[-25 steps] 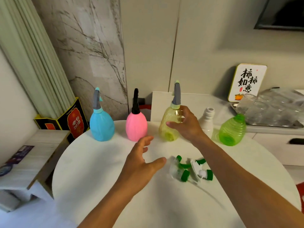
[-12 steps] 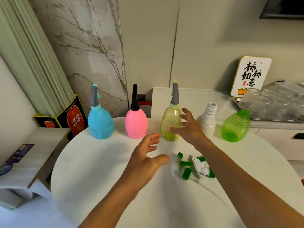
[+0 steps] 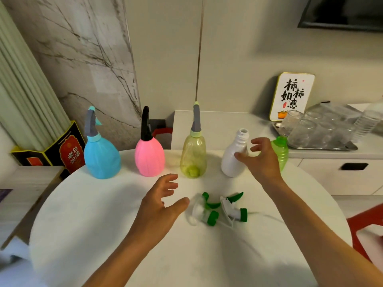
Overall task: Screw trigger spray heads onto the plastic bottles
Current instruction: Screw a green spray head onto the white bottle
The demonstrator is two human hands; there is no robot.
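Note:
A blue bottle [image 3: 102, 157], a pink bottle [image 3: 149, 156] and a yellow bottle [image 3: 193, 157] stand in a row at the back of the round white table [image 3: 87, 220], each with a spray head on. A white bottle [image 3: 233, 157] has a bare threaded neck. A green bottle [image 3: 280, 151] stands behind my right hand [image 3: 262, 162], which hovers open just right of the white bottle, thumb near its side. Two white-and-green trigger heads [image 3: 219, 209] lie loose mid-table. My left hand [image 3: 160, 206] is open, just left of them.
A metal tray [image 3: 350, 146] of upturned glasses sits on the counter at the right, with a sign [image 3: 292, 96] behind it. A black and yellow box [image 3: 60, 150] stands at the left beside a curtain. A red stool [image 3: 366, 222] shows at the right edge.
My right hand let go of the yellow bottle and moved right to the white bottle. My left hand stayed open over the table, drifting slightly toward the loose trigger heads.

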